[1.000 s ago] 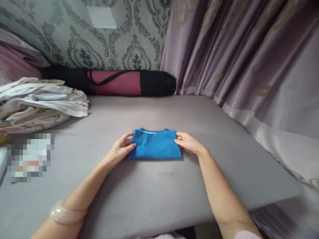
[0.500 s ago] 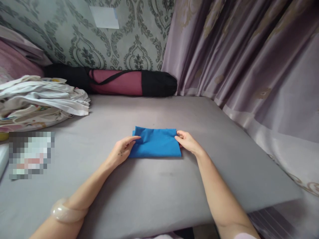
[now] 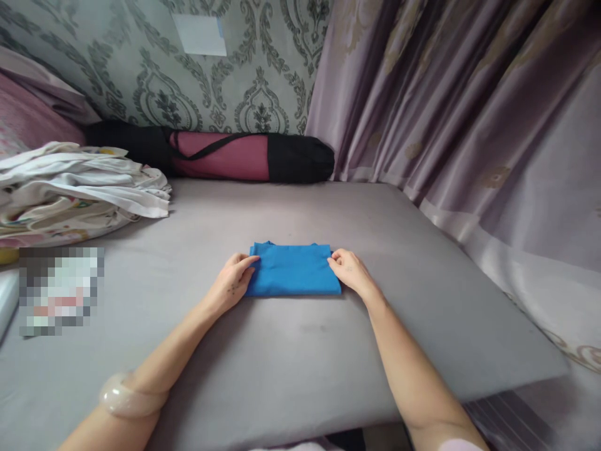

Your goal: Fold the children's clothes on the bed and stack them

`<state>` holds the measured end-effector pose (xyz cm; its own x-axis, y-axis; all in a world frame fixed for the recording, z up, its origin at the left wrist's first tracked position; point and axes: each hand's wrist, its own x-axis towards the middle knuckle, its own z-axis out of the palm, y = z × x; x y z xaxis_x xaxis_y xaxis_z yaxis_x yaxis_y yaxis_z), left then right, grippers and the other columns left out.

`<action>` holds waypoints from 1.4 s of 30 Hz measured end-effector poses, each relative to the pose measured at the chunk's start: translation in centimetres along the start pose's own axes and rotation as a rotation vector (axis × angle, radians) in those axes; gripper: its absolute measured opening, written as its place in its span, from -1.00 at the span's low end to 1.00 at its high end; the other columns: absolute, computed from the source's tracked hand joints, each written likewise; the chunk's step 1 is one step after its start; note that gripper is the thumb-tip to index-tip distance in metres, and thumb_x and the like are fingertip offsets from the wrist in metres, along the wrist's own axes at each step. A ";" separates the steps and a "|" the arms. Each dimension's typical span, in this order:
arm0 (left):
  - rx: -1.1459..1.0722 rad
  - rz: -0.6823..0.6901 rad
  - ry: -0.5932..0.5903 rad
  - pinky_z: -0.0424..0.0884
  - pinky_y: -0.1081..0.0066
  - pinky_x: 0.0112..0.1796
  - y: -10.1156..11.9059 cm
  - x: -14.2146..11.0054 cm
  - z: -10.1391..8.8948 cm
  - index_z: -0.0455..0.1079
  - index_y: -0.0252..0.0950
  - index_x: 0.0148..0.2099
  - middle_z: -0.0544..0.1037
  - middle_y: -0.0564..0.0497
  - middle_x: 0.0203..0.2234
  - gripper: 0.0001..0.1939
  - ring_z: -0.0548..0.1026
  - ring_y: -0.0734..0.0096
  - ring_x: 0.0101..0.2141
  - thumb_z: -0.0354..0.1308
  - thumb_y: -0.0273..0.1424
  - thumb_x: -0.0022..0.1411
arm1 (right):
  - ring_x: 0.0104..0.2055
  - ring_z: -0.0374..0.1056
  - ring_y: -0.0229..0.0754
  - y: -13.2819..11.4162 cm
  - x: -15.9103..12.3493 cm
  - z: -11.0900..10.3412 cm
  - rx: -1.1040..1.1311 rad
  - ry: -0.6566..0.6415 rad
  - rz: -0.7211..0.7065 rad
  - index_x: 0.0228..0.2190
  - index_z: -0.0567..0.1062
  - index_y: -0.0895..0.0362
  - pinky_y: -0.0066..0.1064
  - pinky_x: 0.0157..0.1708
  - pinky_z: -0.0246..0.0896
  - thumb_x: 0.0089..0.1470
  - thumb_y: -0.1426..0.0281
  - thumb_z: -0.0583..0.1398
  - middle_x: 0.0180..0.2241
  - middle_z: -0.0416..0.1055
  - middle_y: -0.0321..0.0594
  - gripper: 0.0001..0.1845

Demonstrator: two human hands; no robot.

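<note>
A folded blue cloth (image 3: 295, 270) lies as a flat rectangle on the grey bed surface (image 3: 300, 363). Its left edge is pinched by my left hand (image 3: 233, 277), thumb and forefinger on the fabric. At the opposite edge, my right hand (image 3: 350, 269) pinches the upper right side, with some fingers hidden behind it. Small bits of blue fabric stick up behind the cloth's far edge. A pale bangle (image 3: 131, 396) circles my left forearm.
A long black and maroon bag (image 3: 223, 156) lies against the patterned wall. To the left are a heap of white printed cloth (image 3: 89, 188) and a blurred-out item (image 3: 61, 291). Purple curtains (image 3: 451, 106) hang along the right side.
The cloth's upper layer has come down flatter, and its far edge is straighter, with bits of fabric now showing behind it. Both hands keep their hold at the sides.
</note>
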<state>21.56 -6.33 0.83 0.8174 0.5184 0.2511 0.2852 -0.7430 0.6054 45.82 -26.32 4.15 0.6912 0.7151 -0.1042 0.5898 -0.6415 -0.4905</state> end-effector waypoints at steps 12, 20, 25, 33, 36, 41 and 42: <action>0.287 0.208 0.120 0.16 0.00 0.21 3.2 0.6 2.7 0.36 -0.33 0.19 0.37 -0.23 0.19 -0.55 0.23 0.03 0.24 -0.16 -0.26 0.44 | 0.28 0.16 -0.02 -5.3 -1.5 3.3 -0.139 0.184 -0.481 0.14 0.38 0.23 -0.16 0.28 -0.02 0.33 0.39 -0.12 0.20 0.31 0.04 -0.52; 0.405 0.106 -0.097 -0.02 -0.11 0.26 3.8 0.2 4.1 0.19 -0.27 0.35 0.14 -0.21 0.33 -0.45 0.03 0.00 0.34 -0.17 -0.17 0.44 | 0.40 -0.10 -0.01 -6.2 -2.4 6.3 -0.225 -0.016 -0.545 0.28 0.19 0.26 -0.07 0.37 -0.27 0.33 0.30 -0.10 0.35 0.03 -0.01 -0.42; 0.426 0.012 -0.169 -0.01 -0.13 0.25 4.0 0.2 3.7 0.12 -0.25 0.38 0.05 -0.22 0.36 -0.41 -0.02 -0.05 0.35 -0.15 -0.13 0.41 | 0.41 -0.15 0.03 -5.8 -2.4 6.4 -0.242 0.021 -0.484 0.30 0.15 0.34 -0.06 0.37 -0.33 0.33 0.25 -0.11 0.36 -0.02 0.05 -0.37; 0.490 -0.154 -0.195 -0.05 -0.01 0.29 4.0 0.1 3.5 -0.07 -0.40 0.43 -0.07 -0.27 0.39 -0.16 -0.09 -0.03 0.37 -0.15 0.08 0.34 | 0.42 -0.19 0.01 -5.2 -2.4 6.6 -0.289 0.092 -0.361 0.30 0.10 0.41 -0.08 0.37 -0.35 0.34 0.22 -0.13 0.37 -0.06 0.07 -0.33; 0.489 -0.159 -0.211 -0.07 0.00 0.29 4.0 0.1 3.3 -0.09 -0.42 0.44 -0.09 -0.26 0.39 -0.13 -0.11 -0.02 0.37 -0.17 0.10 0.33 | 0.42 -0.20 0.03 -4.8 -2.2 6.5 -0.315 0.114 -0.313 0.30 0.09 0.42 -0.08 0.37 -0.34 0.34 0.22 -0.13 0.37 -0.08 0.09 -0.32; 0.476 -0.162 -0.202 -0.07 -0.01 0.29 3.6 -0.2 3.2 -0.11 -0.48 0.43 -0.07 -0.27 0.39 -0.10 -0.09 -0.03 0.37 -0.20 0.12 0.33 | 0.42 -0.17 0.05 -4.0 -2.0 6.3 -0.351 0.142 -0.241 0.31 0.06 0.43 -0.10 0.36 -0.32 0.33 0.24 -0.13 0.37 -0.08 0.11 -0.32; 0.473 -0.164 -0.197 -0.06 -0.01 0.29 3.5 -0.4 3.1 -0.10 -0.50 0.43 -0.06 -0.28 0.38 -0.10 -0.08 -0.03 0.36 -0.21 0.12 0.33 | 0.42 -0.18 0.06 -4.0 -1.9 6.3 -0.356 0.141 -0.230 0.31 0.06 0.43 -0.10 0.36 -0.31 0.33 0.23 -0.13 0.37 -0.08 0.11 -0.32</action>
<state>23.82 -10.44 0.50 0.8088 0.5880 0.0075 0.5741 -0.7922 0.2069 39.54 -23.43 0.88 0.5606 0.8215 0.1042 0.8250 -0.5431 -0.1564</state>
